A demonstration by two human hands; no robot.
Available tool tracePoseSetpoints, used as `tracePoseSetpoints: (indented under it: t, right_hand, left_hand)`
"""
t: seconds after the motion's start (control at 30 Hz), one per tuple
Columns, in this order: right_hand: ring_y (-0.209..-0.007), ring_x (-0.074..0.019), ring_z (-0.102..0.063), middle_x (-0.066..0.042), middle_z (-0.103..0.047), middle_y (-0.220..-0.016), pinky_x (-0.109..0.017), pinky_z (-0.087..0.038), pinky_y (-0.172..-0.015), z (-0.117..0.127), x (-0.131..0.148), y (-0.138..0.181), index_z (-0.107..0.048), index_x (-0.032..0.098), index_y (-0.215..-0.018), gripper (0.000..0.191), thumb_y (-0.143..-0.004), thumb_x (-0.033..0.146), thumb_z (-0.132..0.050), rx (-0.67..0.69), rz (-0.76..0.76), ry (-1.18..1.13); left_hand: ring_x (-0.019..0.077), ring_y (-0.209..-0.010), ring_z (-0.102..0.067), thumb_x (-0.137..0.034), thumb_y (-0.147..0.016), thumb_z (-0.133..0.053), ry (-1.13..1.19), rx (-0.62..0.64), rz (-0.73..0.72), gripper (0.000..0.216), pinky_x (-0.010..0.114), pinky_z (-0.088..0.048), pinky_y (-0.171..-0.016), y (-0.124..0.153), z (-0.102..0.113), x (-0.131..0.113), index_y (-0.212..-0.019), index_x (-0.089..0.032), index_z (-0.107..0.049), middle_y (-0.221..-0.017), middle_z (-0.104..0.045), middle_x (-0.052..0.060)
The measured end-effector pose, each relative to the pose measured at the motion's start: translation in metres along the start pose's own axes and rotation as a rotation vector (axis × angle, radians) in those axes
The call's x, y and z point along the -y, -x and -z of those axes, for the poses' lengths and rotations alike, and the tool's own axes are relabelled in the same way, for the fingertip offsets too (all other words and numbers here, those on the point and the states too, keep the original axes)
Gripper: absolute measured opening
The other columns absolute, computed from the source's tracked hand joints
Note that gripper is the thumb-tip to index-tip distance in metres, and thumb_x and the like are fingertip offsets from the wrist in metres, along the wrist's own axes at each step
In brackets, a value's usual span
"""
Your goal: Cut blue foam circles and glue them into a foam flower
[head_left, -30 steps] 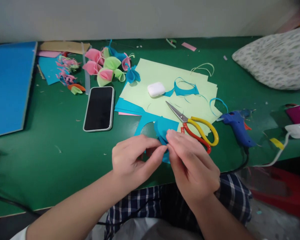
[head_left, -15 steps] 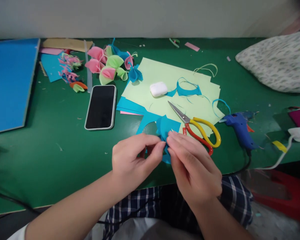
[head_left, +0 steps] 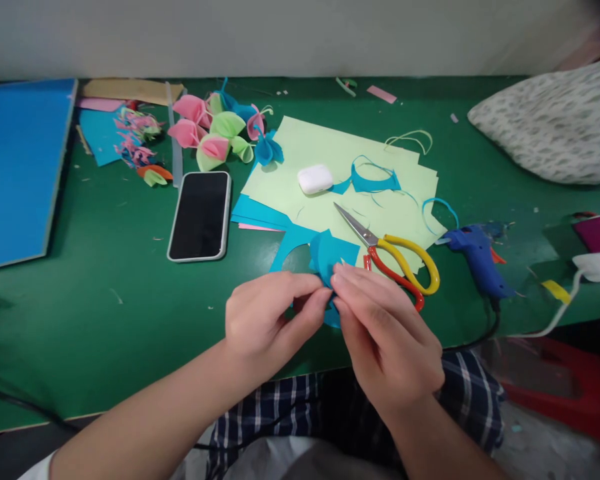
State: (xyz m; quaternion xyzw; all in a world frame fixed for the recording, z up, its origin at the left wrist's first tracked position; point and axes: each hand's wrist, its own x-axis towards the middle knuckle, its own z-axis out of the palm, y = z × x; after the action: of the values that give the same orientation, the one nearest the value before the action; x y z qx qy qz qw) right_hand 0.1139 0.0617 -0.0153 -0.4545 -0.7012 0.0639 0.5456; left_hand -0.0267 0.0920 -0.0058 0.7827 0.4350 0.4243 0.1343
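A small blue paper piece [head_left: 326,257] is pinched between both hands just above the green table's front edge. My left hand [head_left: 267,319] is closed, thumb and forefinger gripping its left side. From the right, my right hand [head_left: 385,333] pinches the same piece with its fingertips pressed together. Most of the paper is hidden behind my fingers. Yellow-and-red scissors [head_left: 395,261] lie shut just beyond my right hand, on pale green sheets [head_left: 330,157].
A black phone [head_left: 199,215] lies left of the sheets. Folded pink, green and blue paper flowers [head_left: 215,133] sit behind it. A white earbud case [head_left: 315,179], a blue glue gun [head_left: 477,257] at right, a blue board [head_left: 15,167] at left, a patterned cloth bag [head_left: 550,127].
Both hands stay pinched on the blue paper, with the fingers shifting only slightly. The view wobbles a little.
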Motion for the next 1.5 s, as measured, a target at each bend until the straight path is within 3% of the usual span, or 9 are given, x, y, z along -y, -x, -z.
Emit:
tracePoseSetpoints:
  t: [0.73, 1.03, 1.13, 1.23, 1.3, 1.37, 1.5]
  right_hand:
    - [-0.097, -0.0193, -0.07, -0.011, -0.076, -0.097, -0.033, -0.059, -0.09, 0.001, -0.001, -0.002, -0.069, 0.01, -0.103, 0.029, -0.079, -0.003, -0.06, -0.006, -0.003, -0.046]
    - [-0.097, -0.0218, -0.069, -0.005, -0.077, -0.095, -0.04, -0.058, -0.087, 0.006, -0.001, -0.004, -0.068, 0.017, -0.108, 0.03, -0.082, 0.006, -0.057, 0.019, 0.0, -0.07]
    - [-0.094, -0.022, -0.069, -0.004, -0.075, -0.099, -0.043, -0.057, -0.084, 0.008, -0.006, 0.002, -0.069, 0.021, -0.105, 0.028, -0.084, 0.009, -0.055, -0.123, -0.146, -0.118]
    - [-0.08, -0.0174, -0.069, -0.003, -0.072, -0.091, -0.029, -0.06, -0.061, 0.007, -0.017, 0.005, -0.07, 0.024, -0.097, 0.017, -0.084, 0.018, -0.06, -0.237, -0.484, -0.272]
    - [-0.064, -0.0141, -0.067, -0.001, -0.07, -0.078, -0.022, -0.055, -0.045, 0.006, -0.025, 0.005, -0.069, 0.023, -0.092, 0.012, -0.081, 0.026, -0.065, -0.179, -0.707, -0.487]
    - [-0.05, -0.0117, -0.062, 0.001, -0.066, -0.067, -0.02, -0.051, -0.038, 0.007, -0.031, 0.003, -0.068, 0.021, -0.086, 0.013, -0.077, 0.03, -0.069, -0.085, -0.846, -0.678]
    - [-0.042, -0.008, -0.055, 0.004, -0.062, -0.058, -0.017, -0.05, -0.035, 0.009, -0.03, 0.0, -0.067, 0.019, -0.077, 0.015, -0.067, 0.024, -0.077, -0.064, -0.934, -0.798]
  left_hand:
    - [0.0054, -0.044, -0.05, -0.019, -0.088, -0.054, 0.018, 0.053, -0.053, 0.014, 0.017, -0.037, -0.044, 0.0, 0.0, 0.003, -0.076, -0.018, -0.061, -0.057, -0.064, -0.005]
    - [0.0054, -0.044, -0.052, -0.019, -0.086, -0.057, 0.03, 0.07, -0.017, 0.011, 0.016, -0.041, -0.047, 0.0, 0.002, 0.004, -0.076, -0.019, -0.06, -0.057, -0.063, -0.006]
    - [0.0054, -0.044, -0.053, -0.018, -0.086, -0.057, 0.068, 0.075, 0.053, 0.013, 0.016, -0.041, -0.047, 0.0, 0.002, 0.005, -0.073, -0.019, -0.059, -0.056, -0.063, -0.006]
    - [0.0058, -0.045, -0.055, -0.017, -0.086, -0.056, 0.198, 0.106, 0.098, 0.013, 0.016, -0.043, -0.047, 0.0, 0.001, 0.01, -0.074, -0.02, -0.058, -0.056, -0.061, -0.006]
    - [0.0056, -0.045, -0.055, -0.017, -0.087, -0.056, 0.3, 0.135, 0.098, 0.011, 0.015, -0.044, -0.048, 0.0, 0.0, 0.013, -0.076, -0.02, -0.058, -0.056, -0.06, -0.006]
    - [0.0054, -0.046, -0.056, -0.017, -0.087, -0.056, 0.351, 0.167, 0.095, 0.01, 0.014, -0.044, -0.048, -0.001, -0.001, 0.017, -0.077, -0.02, -0.057, -0.056, -0.061, -0.006]
    - [0.0052, -0.048, -0.056, -0.016, -0.087, -0.053, 0.308, 0.254, 0.087, 0.013, 0.014, -0.043, -0.049, -0.005, 0.001, 0.019, -0.075, -0.019, -0.056, -0.058, -0.062, -0.006]
